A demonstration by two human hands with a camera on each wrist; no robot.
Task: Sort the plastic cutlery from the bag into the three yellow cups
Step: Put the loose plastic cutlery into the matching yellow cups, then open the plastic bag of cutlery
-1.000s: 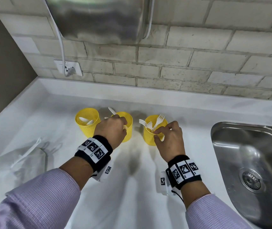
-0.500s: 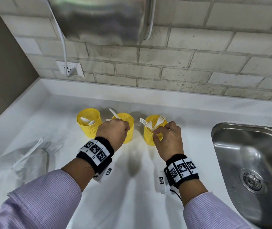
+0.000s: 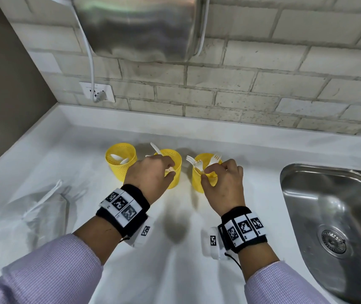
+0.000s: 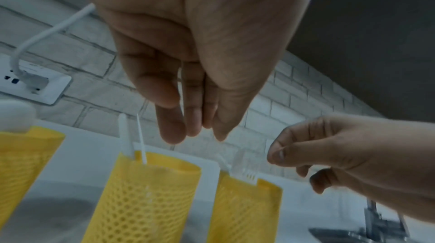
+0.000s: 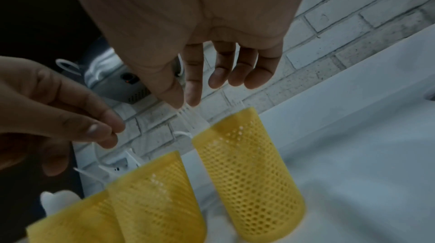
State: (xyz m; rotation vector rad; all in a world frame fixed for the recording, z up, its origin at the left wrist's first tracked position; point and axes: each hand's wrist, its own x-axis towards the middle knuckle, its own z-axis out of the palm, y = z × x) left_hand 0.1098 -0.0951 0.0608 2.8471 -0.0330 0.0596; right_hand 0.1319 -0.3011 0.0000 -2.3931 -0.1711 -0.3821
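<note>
The left hand (image 3: 151, 175) hovers over the middle yellow cup (image 3: 174, 172), hiding much of its rim; a thin white utensil (image 4: 180, 87) shows between its pinched fingers, its kind unclear. The right hand (image 3: 223, 183) covers the near side of the right yellow cup (image 3: 198, 183), thumb and forefinger pinched at the forks (image 3: 193, 162) there; whether they grip one I cannot tell. Left of both hands, the left yellow cup (image 3: 120, 161) holds spoons (image 3: 119, 159), and the crumpled clear bag (image 3: 41, 207) lies nearer.
</note>
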